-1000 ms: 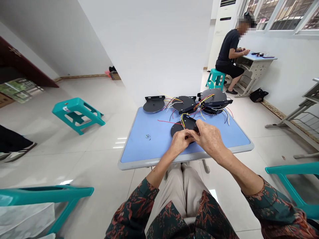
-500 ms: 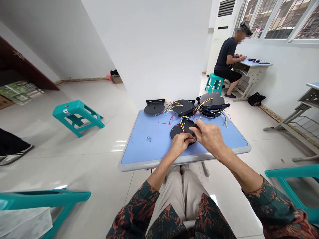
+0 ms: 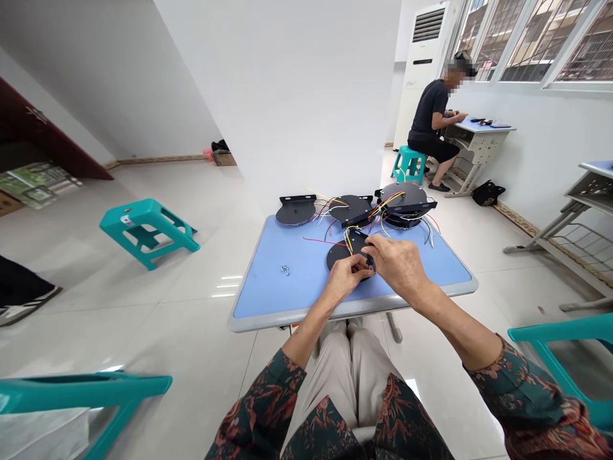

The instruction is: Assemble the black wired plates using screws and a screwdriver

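A round black plate (image 3: 336, 254) with an upright slotted edge and red, yellow and white wires lies near the desk's front edge. My left hand (image 3: 345, 276) rests over its near side, thumb and finger pinched together at the right rim. Just right of it, my right hand (image 3: 398, 260) is closed, its fingertips pinching a small dark piece over the same rim. My fingers hide what that piece is and what the left hand pinches. A small heap of silvery screws (image 3: 285, 270) lies on the blue desktop (image 3: 268, 294), left of the plate.
More black plates with wires line the back of the desk: one at left (image 3: 295, 213), another in the middle (image 3: 348, 208) and a stack at right (image 3: 405, 197). A white wall stands behind. Green stools (image 3: 151, 223) are around, and a person (image 3: 431, 115) sits at another desk.
My right hand has shifted slightly left and lower, and a dark piece now shows beneath its fingertips. The left hand stays at the plate's rim. The view has tilted slightly.
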Motion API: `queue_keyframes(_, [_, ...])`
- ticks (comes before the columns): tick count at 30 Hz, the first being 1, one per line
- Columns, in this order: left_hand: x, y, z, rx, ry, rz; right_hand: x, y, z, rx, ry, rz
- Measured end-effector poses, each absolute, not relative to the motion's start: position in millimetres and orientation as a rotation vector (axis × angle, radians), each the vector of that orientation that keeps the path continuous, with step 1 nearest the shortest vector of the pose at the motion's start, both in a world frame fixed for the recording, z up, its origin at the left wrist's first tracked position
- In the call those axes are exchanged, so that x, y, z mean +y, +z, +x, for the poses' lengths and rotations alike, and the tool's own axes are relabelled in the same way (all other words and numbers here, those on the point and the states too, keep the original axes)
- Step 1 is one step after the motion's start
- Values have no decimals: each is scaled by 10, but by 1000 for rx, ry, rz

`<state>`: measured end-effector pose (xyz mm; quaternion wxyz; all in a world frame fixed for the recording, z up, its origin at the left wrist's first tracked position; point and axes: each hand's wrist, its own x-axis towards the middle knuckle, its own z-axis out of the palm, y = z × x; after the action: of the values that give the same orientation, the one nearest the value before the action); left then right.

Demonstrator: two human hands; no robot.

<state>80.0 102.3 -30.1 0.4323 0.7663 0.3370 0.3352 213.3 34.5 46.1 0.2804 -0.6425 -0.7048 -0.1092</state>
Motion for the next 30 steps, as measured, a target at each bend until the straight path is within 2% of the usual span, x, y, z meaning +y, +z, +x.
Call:
queue_keyframes(4, [1012,-309,824,821,902,1897,319,476,2118,-1806,-330,-1824])
queue_keyframes(9, [999,-333,825,826,918,1923,264,570,2269,-1912,117,-1452])
queue_keyframes(11, [1000,-338,819,831,895,1944,266,578,2301,-1908,191,-1421])
queue_keyframes(16, [999,-320,812,931,817,2061,329,488,2226,-1838,-165,-1705])
queue_keyframes(19, [998,-307,808,929,798,2096,323,455,2179,-1789,-226,-1808])
queue_keyframes(22, [999,-306,801,883,813,2092,280,481,2205,-1807,-34,-1611])
queue_keyframes(26, [1000,-308,803,906,801,2073,260,531,2287,-1795,435,-1352])
queue_keyframes(28, [1002,-305,812,916,784,2049,284,528,2304,-1736,476,-1361])
queue_keyframes(30, [1008,-299,822,912,787,1999,317,507,2293,-1709,359,-1402])
